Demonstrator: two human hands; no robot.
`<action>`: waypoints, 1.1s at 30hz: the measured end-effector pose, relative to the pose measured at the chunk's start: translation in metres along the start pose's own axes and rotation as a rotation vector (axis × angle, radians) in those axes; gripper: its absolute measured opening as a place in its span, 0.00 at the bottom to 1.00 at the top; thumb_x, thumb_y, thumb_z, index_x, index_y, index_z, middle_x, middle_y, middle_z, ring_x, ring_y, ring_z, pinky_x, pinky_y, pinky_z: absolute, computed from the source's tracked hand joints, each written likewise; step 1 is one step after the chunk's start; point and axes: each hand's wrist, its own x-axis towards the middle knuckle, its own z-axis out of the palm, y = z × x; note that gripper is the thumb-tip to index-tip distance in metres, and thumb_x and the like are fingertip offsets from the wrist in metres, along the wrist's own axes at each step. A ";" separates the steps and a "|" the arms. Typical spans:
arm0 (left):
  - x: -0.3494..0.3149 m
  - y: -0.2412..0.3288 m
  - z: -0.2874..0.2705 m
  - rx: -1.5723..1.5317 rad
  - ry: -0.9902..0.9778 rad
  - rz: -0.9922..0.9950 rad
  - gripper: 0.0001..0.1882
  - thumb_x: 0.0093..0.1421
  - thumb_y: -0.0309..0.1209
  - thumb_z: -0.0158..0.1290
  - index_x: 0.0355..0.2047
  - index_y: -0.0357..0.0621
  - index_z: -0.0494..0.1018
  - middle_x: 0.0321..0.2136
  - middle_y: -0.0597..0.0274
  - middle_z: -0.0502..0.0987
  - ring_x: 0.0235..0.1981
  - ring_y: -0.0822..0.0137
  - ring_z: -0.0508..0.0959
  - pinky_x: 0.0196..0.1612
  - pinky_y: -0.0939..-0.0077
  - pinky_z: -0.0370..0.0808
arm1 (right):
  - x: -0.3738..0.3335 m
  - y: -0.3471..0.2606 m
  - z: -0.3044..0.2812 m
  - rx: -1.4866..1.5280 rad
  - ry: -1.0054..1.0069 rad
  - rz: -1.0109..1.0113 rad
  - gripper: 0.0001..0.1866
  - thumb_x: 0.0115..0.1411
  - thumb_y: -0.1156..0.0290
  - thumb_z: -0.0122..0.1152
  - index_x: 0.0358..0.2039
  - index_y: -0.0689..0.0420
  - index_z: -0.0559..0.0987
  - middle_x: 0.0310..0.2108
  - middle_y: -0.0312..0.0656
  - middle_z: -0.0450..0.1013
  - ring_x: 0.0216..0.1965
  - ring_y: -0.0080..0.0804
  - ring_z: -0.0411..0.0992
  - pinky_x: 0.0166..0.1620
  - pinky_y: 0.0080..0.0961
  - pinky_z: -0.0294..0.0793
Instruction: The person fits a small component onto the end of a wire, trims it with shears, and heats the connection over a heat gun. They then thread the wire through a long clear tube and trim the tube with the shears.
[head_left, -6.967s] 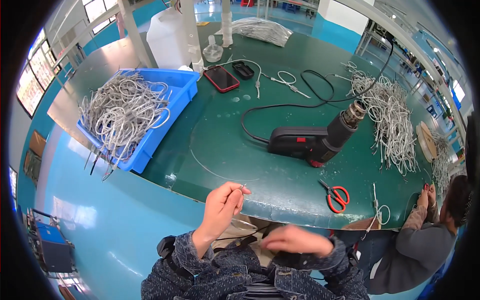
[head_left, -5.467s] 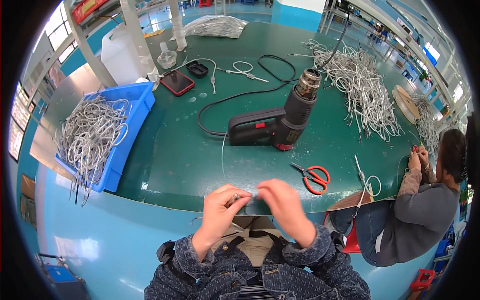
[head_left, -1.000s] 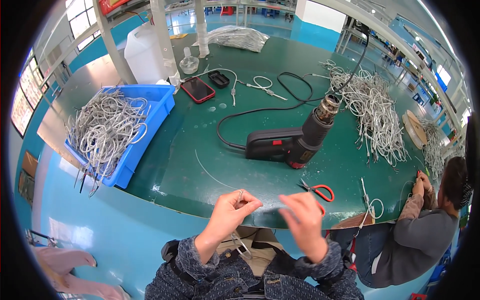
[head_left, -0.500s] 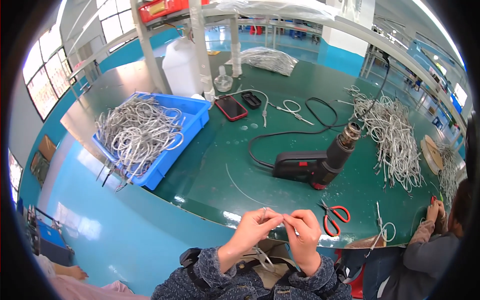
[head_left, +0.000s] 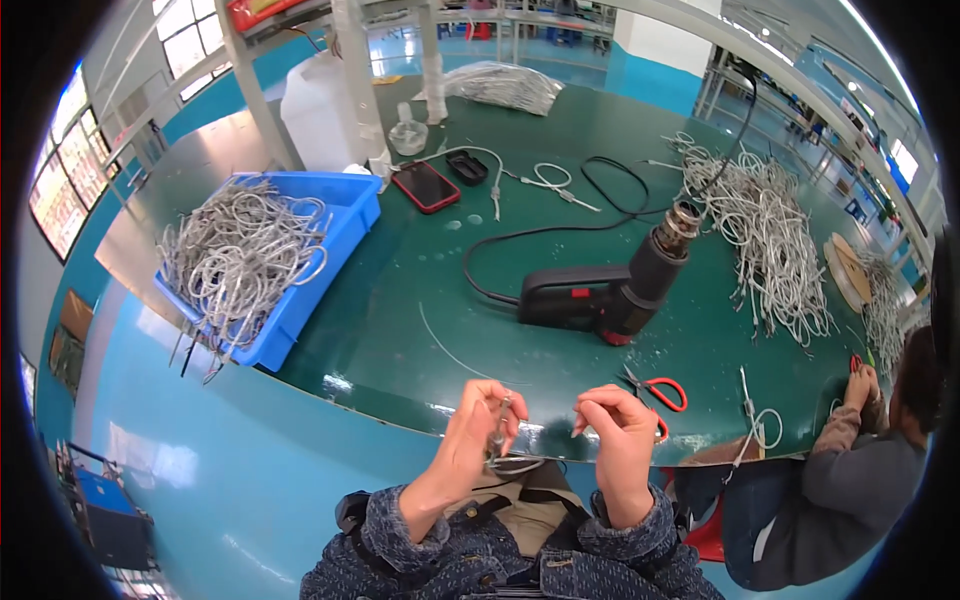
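At the table's front edge, my left hand (head_left: 462, 440) is closed round a thin grey-white cable (head_left: 518, 466), part of which hangs in a loop below the fingers. My right hand (head_left: 622, 440) is a short gap away, its thumb and fingers curled together. Whatever is in that pinch, if anything, is too small to make out. Just beyond the right hand lie red-handled snips (head_left: 664, 392), partly covered by it. A thin clear strand (head_left: 432, 336) curves over the green table (head_left: 400, 290) ahead of my left hand. Farther back stands a black heat gun (head_left: 600, 295), nozzle up.
A blue bin (head_left: 310, 290) heaped with cables stands at left. A red-cased phone (head_left: 427, 187), a small black case (head_left: 467, 167) and a white jug (head_left: 320, 115) are at the back. Right lie a cable pile (head_left: 765, 235) and a spool (head_left: 846, 272). A co-worker (head_left: 865, 490) sits at right.
My hands have parted from their shared pinch; the right moved right, and the left keeps the cable. The whole scene has shifted a little left and up in view.
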 end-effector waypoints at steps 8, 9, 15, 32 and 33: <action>-0.009 0.001 0.001 0.224 -0.043 0.123 0.10 0.69 0.34 0.40 0.37 0.39 0.61 0.32 0.60 0.67 0.25 0.75 0.67 0.28 0.82 0.68 | -0.009 -0.006 0.004 0.177 -0.034 0.182 0.04 0.57 0.84 0.53 0.32 0.67 0.76 0.29 0.49 0.75 0.25 0.31 0.74 0.30 0.24 0.77; -0.010 0.000 0.001 0.224 -0.050 0.134 0.09 0.69 0.33 0.40 0.37 0.39 0.62 0.32 0.61 0.67 0.25 0.75 0.67 0.28 0.82 0.68 | -0.009 -0.007 0.006 0.176 -0.029 0.187 0.04 0.57 0.84 0.53 0.32 0.67 0.76 0.29 0.49 0.75 0.25 0.31 0.74 0.30 0.24 0.77; -0.013 -0.002 0.010 0.192 -0.063 0.129 0.07 0.68 0.30 0.43 0.36 0.37 0.64 0.31 0.62 0.67 0.26 0.75 0.70 0.30 0.83 0.69 | -0.009 -0.005 0.020 0.320 -0.096 0.243 0.03 0.58 0.82 0.53 0.30 0.66 0.75 0.30 0.47 0.74 0.26 0.30 0.73 0.31 0.22 0.74; -0.014 -0.002 0.011 0.196 -0.061 0.115 0.06 0.66 0.26 0.45 0.35 0.35 0.64 0.31 0.61 0.68 0.26 0.75 0.72 0.30 0.83 0.70 | -0.014 -0.008 0.031 0.301 -0.125 0.201 0.02 0.58 0.82 0.54 0.30 0.67 0.75 0.31 0.45 0.72 0.28 0.29 0.70 0.33 0.22 0.72; -0.014 -0.002 0.011 0.198 -0.062 0.116 0.06 0.66 0.26 0.45 0.35 0.35 0.64 0.31 0.61 0.69 0.26 0.75 0.72 0.30 0.83 0.70 | -0.014 -0.008 0.031 0.300 -0.126 0.201 0.02 0.58 0.82 0.54 0.30 0.67 0.75 0.31 0.45 0.72 0.28 0.29 0.70 0.33 0.22 0.72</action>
